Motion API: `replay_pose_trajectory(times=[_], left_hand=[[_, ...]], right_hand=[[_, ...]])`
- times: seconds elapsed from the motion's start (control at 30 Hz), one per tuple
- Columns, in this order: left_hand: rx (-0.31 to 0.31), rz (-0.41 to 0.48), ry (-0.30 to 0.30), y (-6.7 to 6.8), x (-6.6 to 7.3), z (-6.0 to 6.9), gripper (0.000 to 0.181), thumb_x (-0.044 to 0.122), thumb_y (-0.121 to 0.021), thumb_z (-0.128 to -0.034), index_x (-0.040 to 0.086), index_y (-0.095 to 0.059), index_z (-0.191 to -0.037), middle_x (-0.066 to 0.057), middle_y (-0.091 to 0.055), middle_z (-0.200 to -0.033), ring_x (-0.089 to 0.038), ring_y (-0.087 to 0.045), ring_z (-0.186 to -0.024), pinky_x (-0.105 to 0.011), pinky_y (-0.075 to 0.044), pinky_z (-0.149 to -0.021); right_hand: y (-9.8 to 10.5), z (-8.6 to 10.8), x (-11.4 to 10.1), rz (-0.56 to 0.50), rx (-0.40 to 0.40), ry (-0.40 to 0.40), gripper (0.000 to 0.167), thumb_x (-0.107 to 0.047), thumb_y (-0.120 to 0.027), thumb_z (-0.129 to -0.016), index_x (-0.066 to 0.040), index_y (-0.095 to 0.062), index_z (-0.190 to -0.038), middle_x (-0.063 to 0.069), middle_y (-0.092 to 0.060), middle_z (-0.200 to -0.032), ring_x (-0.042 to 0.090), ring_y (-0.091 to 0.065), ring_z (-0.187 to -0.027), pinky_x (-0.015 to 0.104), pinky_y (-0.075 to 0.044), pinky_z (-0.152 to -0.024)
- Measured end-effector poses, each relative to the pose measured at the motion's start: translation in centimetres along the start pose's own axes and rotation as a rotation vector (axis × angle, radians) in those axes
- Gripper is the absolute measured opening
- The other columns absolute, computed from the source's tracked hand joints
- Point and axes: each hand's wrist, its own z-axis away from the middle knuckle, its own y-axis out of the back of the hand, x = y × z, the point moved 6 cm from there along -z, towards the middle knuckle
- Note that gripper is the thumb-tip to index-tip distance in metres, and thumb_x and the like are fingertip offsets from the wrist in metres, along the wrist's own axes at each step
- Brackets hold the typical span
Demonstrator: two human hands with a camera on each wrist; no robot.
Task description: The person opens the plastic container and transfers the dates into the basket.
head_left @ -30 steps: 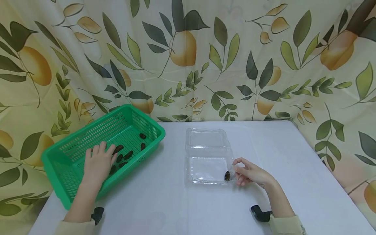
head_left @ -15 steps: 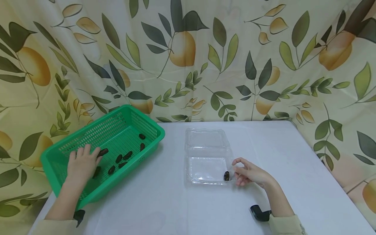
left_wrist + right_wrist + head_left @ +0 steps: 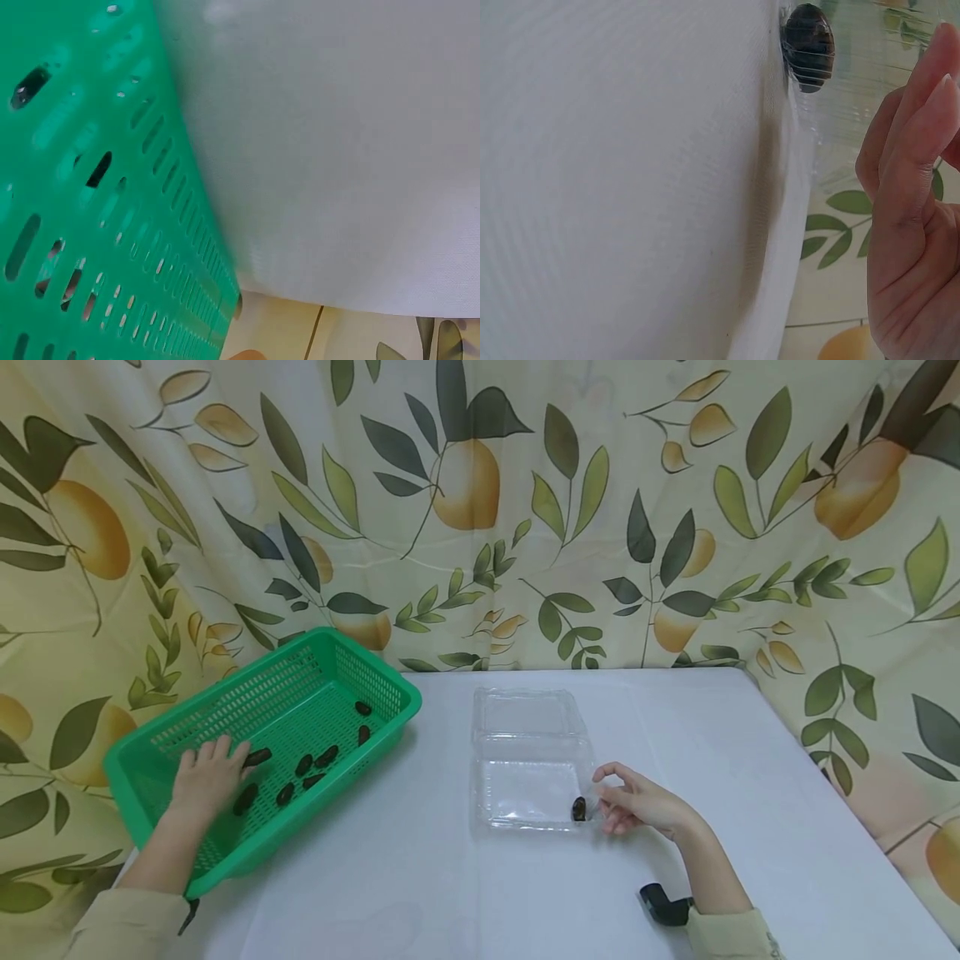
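Note:
My left hand point(image 3: 206, 781) reaches into the green basket point(image 3: 300, 810), holding a dark brown oval piece point(image 3: 257, 757) at its thumb side. Several similar pieces point(image 3: 327, 756) lie on the basket floor to the right of this hand. In the left wrist view the slotted basket wall point(image 3: 135, 225) hides most of the hand. My right hand point(image 3: 645, 806) stays beside the right edge of a clear plastic clamshell box point(image 3: 525, 789), fingers loosely bent. Whether they touch the rim is hard to tell. One dark oval piece point(image 3: 579, 809) sits in the box's near right corner.
The clamshell's lid point(image 3: 527, 714) lies folded back, away from me. A white cloth covers the table point(image 3: 420, 877), and a fruit-patterned curtain point(image 3: 480, 527) hangs behind it. A black wrist device point(image 3: 665, 906) is at my right wrist.
My left hand has moved left and slightly toward me inside the basket, carrying the dark oval piece along, and more pieces show behind it. My right hand and the box have stayed put.

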Motion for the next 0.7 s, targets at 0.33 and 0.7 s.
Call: replay_pose_trajectory(times=[0.33, 0.7], left_hand=[[-0.005, 0.021, 0.012, -0.3, 0.1, -0.3, 0.033, 0.021, -0.054, -0.0912, 0.001, -0.040, -0.113, -0.026, -0.041, -0.104, -0.042, -0.041, -0.092, -0.053, -0.033, -0.073], [0.072, 0.013, 0.005, 1.0, 0.7, -0.5, 0.035, 0.023, -0.057, -0.0896, 0.003, -0.038, -0.112, -0.023, -0.040, -0.099, -0.040, -0.041, -0.089, -0.054, -0.033, -0.074]], right_hand=[[0.0, 0.0, 0.0, -0.009, 0.002, 0.004, 0.039, -0.020, -0.047, -0.096, 0.003, -0.029, -0.123, 0.004, -0.056, -0.072, 0.015, -0.062, -0.058, 0.026, -0.050, -0.054], [0.0, 0.0, -0.2, -0.005, 0.000, 0.005, 0.040, -0.020, -0.047, -0.096, 0.004, -0.029, -0.122, 0.003, -0.055, -0.071, 0.015, -0.062, -0.059, 0.025, -0.050, -0.054]])
